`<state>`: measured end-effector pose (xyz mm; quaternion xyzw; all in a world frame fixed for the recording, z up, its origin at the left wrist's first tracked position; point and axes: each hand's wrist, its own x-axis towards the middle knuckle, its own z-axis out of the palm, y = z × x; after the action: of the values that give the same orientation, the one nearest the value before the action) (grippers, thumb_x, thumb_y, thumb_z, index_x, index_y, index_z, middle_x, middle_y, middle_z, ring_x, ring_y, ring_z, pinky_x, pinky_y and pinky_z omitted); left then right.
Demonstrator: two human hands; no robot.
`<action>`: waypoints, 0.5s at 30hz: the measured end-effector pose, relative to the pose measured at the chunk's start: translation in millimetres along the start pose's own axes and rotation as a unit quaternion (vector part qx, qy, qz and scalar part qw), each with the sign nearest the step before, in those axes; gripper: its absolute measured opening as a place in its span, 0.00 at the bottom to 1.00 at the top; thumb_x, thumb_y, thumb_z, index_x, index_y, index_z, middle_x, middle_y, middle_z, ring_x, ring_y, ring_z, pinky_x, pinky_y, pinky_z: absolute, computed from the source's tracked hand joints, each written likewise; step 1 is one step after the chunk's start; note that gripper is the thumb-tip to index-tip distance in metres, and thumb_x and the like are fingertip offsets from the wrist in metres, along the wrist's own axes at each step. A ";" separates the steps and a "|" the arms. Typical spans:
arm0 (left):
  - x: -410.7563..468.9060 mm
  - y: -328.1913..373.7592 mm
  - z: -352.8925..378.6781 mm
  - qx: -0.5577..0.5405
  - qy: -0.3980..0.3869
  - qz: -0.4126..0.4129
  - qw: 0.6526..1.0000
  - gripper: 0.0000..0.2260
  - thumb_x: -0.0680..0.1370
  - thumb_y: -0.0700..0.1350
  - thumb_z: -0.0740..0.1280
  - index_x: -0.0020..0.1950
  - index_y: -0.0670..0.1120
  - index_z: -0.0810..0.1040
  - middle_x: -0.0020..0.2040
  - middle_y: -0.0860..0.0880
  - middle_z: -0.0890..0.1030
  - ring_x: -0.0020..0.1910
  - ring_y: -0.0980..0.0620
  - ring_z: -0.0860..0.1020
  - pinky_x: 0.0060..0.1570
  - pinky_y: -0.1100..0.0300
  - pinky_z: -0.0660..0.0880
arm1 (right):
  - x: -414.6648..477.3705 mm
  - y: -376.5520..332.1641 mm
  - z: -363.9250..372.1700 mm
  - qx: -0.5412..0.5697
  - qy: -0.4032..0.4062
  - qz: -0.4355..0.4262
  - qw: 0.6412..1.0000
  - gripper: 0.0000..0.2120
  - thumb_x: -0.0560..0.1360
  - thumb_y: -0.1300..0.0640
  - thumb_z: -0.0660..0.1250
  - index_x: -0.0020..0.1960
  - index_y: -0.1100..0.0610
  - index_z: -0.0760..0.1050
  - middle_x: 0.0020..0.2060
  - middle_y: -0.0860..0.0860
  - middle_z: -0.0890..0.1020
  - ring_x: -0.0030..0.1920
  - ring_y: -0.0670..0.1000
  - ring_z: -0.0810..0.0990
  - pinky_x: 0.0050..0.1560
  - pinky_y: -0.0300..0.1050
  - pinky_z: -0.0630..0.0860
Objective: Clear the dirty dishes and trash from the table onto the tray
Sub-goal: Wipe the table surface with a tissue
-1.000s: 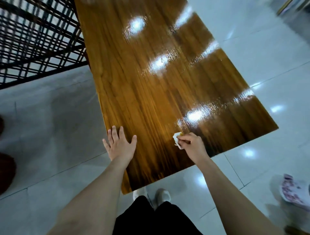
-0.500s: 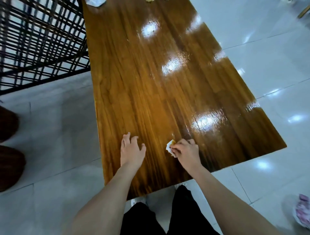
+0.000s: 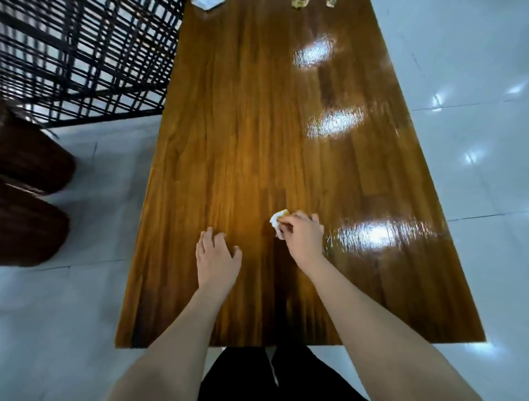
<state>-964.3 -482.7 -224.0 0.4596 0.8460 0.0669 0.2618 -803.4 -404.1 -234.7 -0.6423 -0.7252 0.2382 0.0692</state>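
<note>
My right hand pinches a small crumpled white paper scrap with a yellowish stain, held just above the glossy brown wooden table. My left hand hovers over the table to the left of it, fingers loosely curled, holding nothing. At the table's far end lie a white piece of paper and small crumpled brownish trash bits, both cut off by the frame's top edge. No tray is in view.
A black wire-grid rack stands left of the table's far half. Two dark brown rounded seats sit on the pale tiled floor at left. Open floor lies to the right of the table.
The view has swung forward along the table, bringing its far end with paper and trash into sight. Both hands have moved further in over the table; the right still holds the scrap.
</note>
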 end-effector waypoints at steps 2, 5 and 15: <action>2.9 20.5 5.6 -0.020 -0.008 0.025 0.999 0.22 0.82 0.52 0.59 0.74 0.46 0.64 0.78 0.46 0.55 0.78 0.47 0.50 0.75 0.52 0.52 | 3.3 26.6 -10.7 0.014 0.029 0.026 0.999 0.12 0.80 0.52 0.62 0.60 0.50 0.80 0.58 0.47 0.78 0.57 0.53 0.69 0.49 0.45 0.62; 10.6 55.9 19.6 -0.018 -0.015 0.073 0.997 0.22 0.82 0.52 0.59 0.74 0.47 0.63 0.79 0.47 0.55 0.78 0.48 0.50 0.75 0.53 0.53 | 13.9 60.7 -24.6 0.009 0.052 0.071 0.996 0.13 0.80 0.52 0.61 0.61 0.50 0.79 0.58 0.49 0.79 0.56 0.54 0.69 0.52 0.48 0.67; 42.9 113.8 58.3 0.023 -0.054 0.147 0.987 0.25 0.82 0.54 0.57 0.77 0.49 0.57 0.80 0.49 0.48 0.78 0.49 0.44 0.74 0.56 0.46 | 54.4 83.8 -30.5 -0.062 0.056 0.012 0.996 0.09 0.78 0.56 0.66 0.55 0.51 0.83 0.53 0.51 0.80 0.54 0.58 0.70 0.50 0.51 0.64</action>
<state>-869.2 -390.5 -249.8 0.5876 0.7552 0.0604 0.2840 -724.8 -338.6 -255.6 -0.6664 -0.7257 0.1574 0.0674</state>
